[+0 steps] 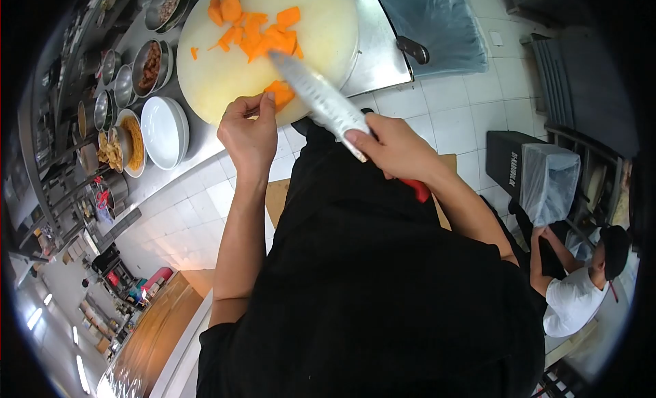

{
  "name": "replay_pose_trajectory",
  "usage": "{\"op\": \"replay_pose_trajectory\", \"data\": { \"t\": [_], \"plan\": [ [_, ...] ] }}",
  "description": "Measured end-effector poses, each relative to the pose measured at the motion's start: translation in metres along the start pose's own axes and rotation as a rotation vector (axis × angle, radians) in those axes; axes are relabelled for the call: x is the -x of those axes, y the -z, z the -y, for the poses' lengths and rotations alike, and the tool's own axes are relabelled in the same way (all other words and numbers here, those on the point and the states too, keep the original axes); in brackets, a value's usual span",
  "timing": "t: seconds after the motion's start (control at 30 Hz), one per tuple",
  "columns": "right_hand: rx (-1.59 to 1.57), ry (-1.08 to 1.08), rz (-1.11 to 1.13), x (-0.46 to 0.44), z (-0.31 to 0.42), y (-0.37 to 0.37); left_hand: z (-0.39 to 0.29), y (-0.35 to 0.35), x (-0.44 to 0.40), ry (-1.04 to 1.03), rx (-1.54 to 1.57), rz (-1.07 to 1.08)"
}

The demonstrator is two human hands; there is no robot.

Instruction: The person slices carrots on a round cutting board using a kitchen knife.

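A large knife (318, 97) with a broad steel blade is in my right hand (396, 146), its tip over the orange pieces; part of a red handle shows below the hand. My left hand (249, 128) has its fingers pinched at the lower edge of the round white cutting board (212, 76), touching a small orange piece (279, 95). Farther up on the board lies a loose pile of cut orange pieces (256, 39), which look like carrot.
Left of the board are stacked white bowls (162, 133), a metal bowl of brown food (150, 64) and several smaller bowls. A second dark-handled knife (413, 50) lies upper right. A person in a white shirt (575, 301) is at lower right near a plastic-lined bin (549, 176).
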State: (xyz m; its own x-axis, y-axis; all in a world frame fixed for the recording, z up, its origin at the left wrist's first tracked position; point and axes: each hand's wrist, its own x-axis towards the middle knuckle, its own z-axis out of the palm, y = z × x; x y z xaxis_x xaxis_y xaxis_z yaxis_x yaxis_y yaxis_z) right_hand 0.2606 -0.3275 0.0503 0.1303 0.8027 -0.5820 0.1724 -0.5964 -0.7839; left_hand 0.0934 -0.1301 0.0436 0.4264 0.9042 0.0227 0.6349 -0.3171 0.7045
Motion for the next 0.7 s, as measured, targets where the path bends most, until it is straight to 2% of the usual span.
{"op": "replay_pose_trajectory", "data": {
  "t": [0.07,0.13,0.17,0.23,0.27,0.33,0.43,0.53,0.7],
  "plan": [
    [-0.198,-0.086,-0.030,0.012,-0.002,0.007,-0.001,0.002,0.000,0.036,0.028,0.034],
    [-0.194,-0.094,-0.034,0.018,-0.005,0.009,-0.007,0.004,0.000,-0.117,-0.024,-0.020],
    [-0.146,-0.106,-0.050,0.021,-0.004,0.010,-0.003,0.008,-0.005,-0.124,-0.017,-0.025],
    [-0.095,-0.115,-0.072,0.023,-0.004,0.012,0.005,0.021,-0.015,-0.752,-0.355,0.069],
    [0.000,-0.080,-0.093,0.023,-0.004,0.011,0.007,0.021,-0.014,-0.755,-0.353,0.065],
    [0.097,-0.043,-0.118,0.025,-0.002,0.011,0.001,0.022,-0.012,-0.389,-0.090,0.193],
    [0.262,-0.015,-0.078,0.024,0.006,0.012,0.007,0.016,-0.011,-0.289,-0.014,0.204],
    [0.354,0.006,-0.073,0.022,0.006,0.011,0.007,0.013,-0.007,-0.252,-0.049,0.210],
    [0.427,-0.081,-0.229,0.025,0.019,0.013,0.007,0.016,-0.005,-0.302,-0.124,0.178]
  ]
}}
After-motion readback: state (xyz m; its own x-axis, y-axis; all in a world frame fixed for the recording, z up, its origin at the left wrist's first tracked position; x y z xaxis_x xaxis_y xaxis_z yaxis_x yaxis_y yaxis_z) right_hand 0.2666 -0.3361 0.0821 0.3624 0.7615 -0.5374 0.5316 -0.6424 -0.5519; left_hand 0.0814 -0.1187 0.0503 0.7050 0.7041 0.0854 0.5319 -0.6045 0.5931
